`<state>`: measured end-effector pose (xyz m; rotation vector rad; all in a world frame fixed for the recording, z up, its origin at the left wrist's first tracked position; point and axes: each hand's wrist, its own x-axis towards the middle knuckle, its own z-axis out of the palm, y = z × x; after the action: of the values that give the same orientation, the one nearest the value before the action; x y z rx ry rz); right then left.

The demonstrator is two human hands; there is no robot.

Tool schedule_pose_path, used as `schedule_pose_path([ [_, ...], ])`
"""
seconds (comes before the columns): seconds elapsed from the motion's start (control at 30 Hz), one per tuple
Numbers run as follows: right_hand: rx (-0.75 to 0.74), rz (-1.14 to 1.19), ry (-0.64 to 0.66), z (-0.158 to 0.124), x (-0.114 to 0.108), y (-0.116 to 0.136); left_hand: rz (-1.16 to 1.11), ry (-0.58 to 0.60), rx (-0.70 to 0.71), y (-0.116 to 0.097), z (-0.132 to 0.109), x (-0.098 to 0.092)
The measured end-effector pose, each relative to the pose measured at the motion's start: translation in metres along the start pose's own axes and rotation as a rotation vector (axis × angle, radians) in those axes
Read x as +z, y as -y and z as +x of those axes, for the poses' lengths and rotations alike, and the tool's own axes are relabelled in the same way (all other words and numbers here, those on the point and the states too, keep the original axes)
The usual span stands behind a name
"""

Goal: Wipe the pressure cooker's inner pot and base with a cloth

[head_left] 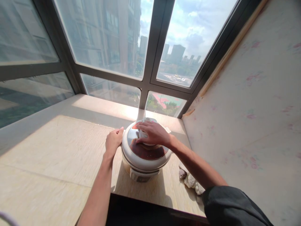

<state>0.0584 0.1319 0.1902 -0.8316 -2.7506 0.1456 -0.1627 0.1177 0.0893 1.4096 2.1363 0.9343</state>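
Observation:
A round white cooker [141, 171] with a dark red lid [147, 150] stands on a pale wooden sill [58, 150] by the window. My right hand [154, 133] lies on top of the lid, its fingers curled around the white handle [147, 121] at the lid's middle. My left hand [113, 140] rests against the cooker's left side at the rim, fingers curled against it.
Large windows [105, 37] with dark frames rise behind the sill. A wall with pale pink-flecked covering [246, 110] closes the right side. A crumpled cloth [191, 181] lies on the sill right of the cooker. A dark edge [141, 210] runs along the front.

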Motion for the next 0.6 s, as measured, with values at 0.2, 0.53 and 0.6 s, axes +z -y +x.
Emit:
schedule_pose_path([
  [0.2,0.237,-0.154,-0.047,-0.001,0.006,0.015,-0.096,-0.003,-0.009,0.002,0.002,0.003],
  [0.53,0.371,-0.244,-0.063,0.002,0.012,0.022,-0.265,-0.020,-0.043,0.005,0.006,0.006],
  [0.6,0.372,-0.253,-0.077,0.002,0.015,0.020,-0.286,-0.018,-0.044,0.007,0.007,0.007],
])
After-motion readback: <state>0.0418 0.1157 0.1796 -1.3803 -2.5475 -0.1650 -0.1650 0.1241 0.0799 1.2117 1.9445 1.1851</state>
